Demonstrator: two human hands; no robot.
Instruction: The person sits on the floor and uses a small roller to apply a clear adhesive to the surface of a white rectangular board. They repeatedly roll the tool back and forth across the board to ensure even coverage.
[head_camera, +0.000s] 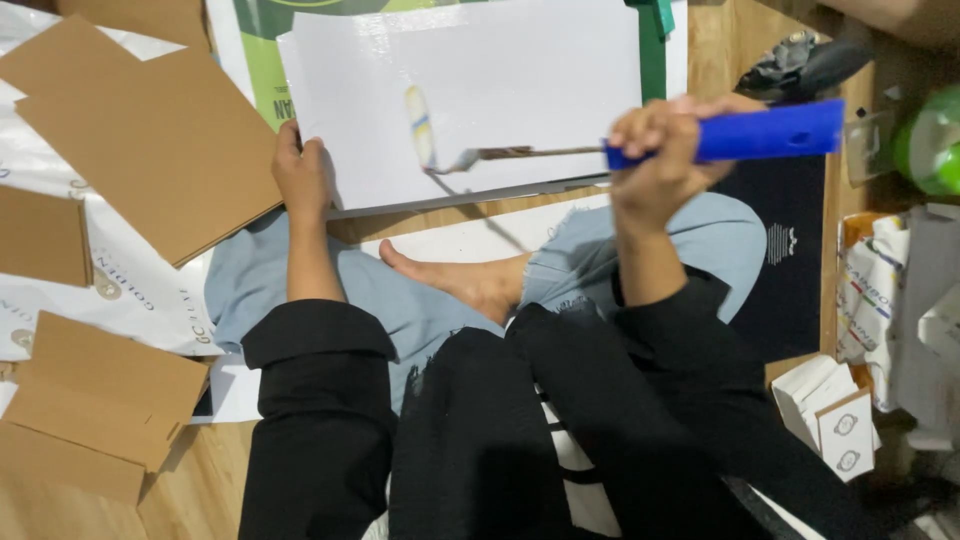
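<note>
On the wooden floor (720, 40), a person sits cross-legged with a bare foot (470, 280) tucked between the knees, and a white board (480, 95) lies flat just ahead of the legs. Right hand (655, 150) has its fingers clamped around the blue handle (770, 132) of a small paint roller (420, 125); the thin metal shaft runs from the handle toward the left, and the roller's sleeve rests on the board near its middle, standing roughly crosswise to the shaft. Left hand (300, 170) lies at the board's near left corner, fingers together and pressed down on the edge, though whether the thumb hooks under it is hard to tell from this angle. Brown cardboard sheets (150, 130) lie overlapped toward the floor's left side, on top of printed white sheeting (130, 290), and another folded cardboard piece (95, 405) sits at the near left. Toward the right side stand small white boxes (830, 410), well apart from the board.
</note>
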